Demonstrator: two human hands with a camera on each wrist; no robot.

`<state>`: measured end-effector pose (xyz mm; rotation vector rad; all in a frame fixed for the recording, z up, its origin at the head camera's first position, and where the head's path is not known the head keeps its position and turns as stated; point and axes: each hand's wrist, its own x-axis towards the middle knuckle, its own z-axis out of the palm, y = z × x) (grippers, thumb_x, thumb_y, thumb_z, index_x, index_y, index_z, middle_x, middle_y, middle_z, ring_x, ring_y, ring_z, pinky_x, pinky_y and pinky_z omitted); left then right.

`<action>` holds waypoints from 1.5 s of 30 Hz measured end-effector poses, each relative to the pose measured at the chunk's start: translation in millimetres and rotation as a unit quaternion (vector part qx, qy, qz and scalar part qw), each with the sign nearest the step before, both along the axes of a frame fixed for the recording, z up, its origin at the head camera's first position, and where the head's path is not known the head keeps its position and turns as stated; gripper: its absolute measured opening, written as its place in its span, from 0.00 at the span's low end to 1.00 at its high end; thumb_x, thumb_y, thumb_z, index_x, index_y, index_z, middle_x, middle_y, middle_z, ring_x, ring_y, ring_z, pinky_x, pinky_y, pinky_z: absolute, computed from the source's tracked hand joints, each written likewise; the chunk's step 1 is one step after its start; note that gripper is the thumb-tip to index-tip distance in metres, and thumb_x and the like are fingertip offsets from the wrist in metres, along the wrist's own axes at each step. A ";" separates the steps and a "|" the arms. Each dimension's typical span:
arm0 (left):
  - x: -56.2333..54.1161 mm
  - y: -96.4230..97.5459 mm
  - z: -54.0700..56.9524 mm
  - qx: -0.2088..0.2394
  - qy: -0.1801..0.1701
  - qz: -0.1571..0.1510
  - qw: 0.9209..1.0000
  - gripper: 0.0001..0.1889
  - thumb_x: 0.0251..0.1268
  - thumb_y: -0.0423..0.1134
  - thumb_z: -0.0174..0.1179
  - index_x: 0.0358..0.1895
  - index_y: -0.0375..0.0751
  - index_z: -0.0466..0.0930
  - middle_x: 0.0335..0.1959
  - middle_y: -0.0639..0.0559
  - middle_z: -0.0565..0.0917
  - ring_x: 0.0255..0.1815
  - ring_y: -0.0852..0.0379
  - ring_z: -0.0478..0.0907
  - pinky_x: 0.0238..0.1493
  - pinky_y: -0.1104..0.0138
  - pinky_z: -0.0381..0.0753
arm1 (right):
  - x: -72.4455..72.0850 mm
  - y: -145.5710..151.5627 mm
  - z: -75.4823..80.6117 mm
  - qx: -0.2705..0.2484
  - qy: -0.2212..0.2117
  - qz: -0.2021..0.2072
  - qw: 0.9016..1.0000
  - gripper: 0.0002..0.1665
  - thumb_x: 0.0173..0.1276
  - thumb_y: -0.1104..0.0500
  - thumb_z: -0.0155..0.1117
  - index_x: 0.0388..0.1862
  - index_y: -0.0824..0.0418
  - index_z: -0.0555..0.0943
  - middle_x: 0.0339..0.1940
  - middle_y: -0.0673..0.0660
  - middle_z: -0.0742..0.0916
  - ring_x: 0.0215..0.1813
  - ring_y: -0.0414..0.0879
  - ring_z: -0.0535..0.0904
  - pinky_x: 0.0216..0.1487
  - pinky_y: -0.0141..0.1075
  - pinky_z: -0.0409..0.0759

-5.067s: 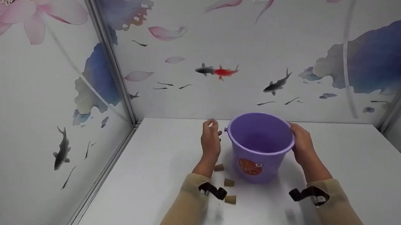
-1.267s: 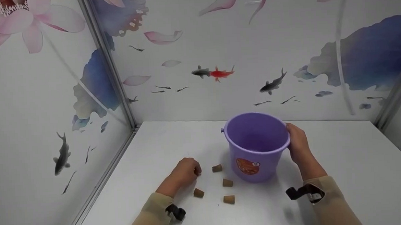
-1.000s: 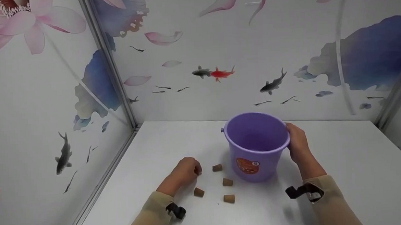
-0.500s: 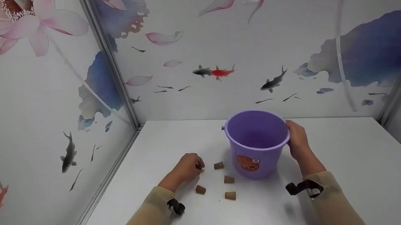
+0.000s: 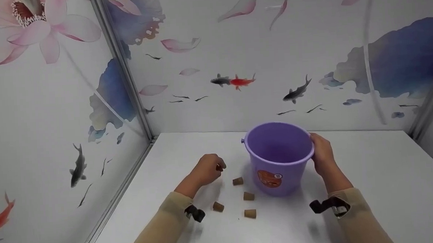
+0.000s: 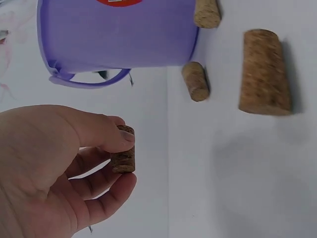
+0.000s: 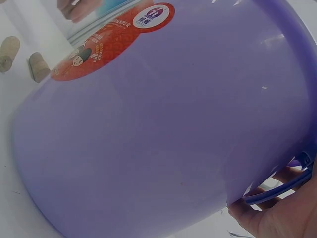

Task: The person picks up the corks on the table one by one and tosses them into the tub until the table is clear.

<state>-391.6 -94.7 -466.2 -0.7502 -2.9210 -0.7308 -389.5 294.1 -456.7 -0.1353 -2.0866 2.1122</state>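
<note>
My left hand (image 5: pixel 208 169) is raised over the white table, left of the purple bucket (image 5: pixel 279 181). In the left wrist view its thumb and fingers pinch a small tapered cork (image 6: pixel 124 157). The bucket stands upright, with an orange oval label on its front. My right hand (image 5: pixel 322 153) grips the bucket's right side just under the rim; the right wrist view shows its fingers by the handle (image 7: pixel 282 192). Several more corks lie on the table between the left forearm and the bucket, among them a front cork (image 5: pixel 250 213) and a left cork (image 5: pixel 218 206).
A back wall (image 5: pixel 194 115) printed with fish and petals closes off the table's far side. A left panel (image 5: pixel 35 120) with a lotus print meets it at a metal corner post (image 5: pixel 121 63). The white tabletop (image 5: pixel 383 187) extends right of the bucket.
My left hand went from beside the bucket rim down to the table, and has now risen and shifted right with a cork in its fingers. The right hand stays on the bucket.
</note>
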 end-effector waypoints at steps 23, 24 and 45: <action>-7.2 27.7 59.2 0.068 0.039 -0.050 0.996 0.13 0.66 0.23 0.62 0.49 0.35 0.91 0.44 0.42 0.89 0.46 0.49 0.88 0.48 0.58 0.89 | -0.4 3.4 0.0 -0.001 -0.011 0.000 1.000 0.27 0.89 0.52 0.38 0.68 0.66 0.77 0.44 0.42 0.85 0.48 0.37 0.81 0.50 0.31 0.82; -7.6 28.8 59.8 0.071 0.040 -0.050 0.995 0.13 0.66 0.23 0.62 0.49 0.35 0.91 0.44 0.42 0.89 0.46 0.48 0.88 0.48 0.58 0.89 | -0.5 3.8 0.2 -0.003 -0.011 0.000 1.000 0.26 0.89 0.52 0.38 0.67 0.66 0.77 0.44 0.42 0.86 0.48 0.37 0.81 0.50 0.31 0.82; -8.7 58.8 79.7 0.119 0.097 -0.049 0.987 0.14 0.66 0.25 0.61 0.49 0.38 0.92 0.45 0.45 0.89 0.46 0.52 0.86 0.49 0.62 0.86 | -1.5 -0.7 -1.0 -0.011 0.004 0.000 1.000 0.24 0.87 0.53 0.40 0.63 0.65 0.80 0.42 0.42 0.85 0.46 0.37 0.81 0.49 0.31 0.83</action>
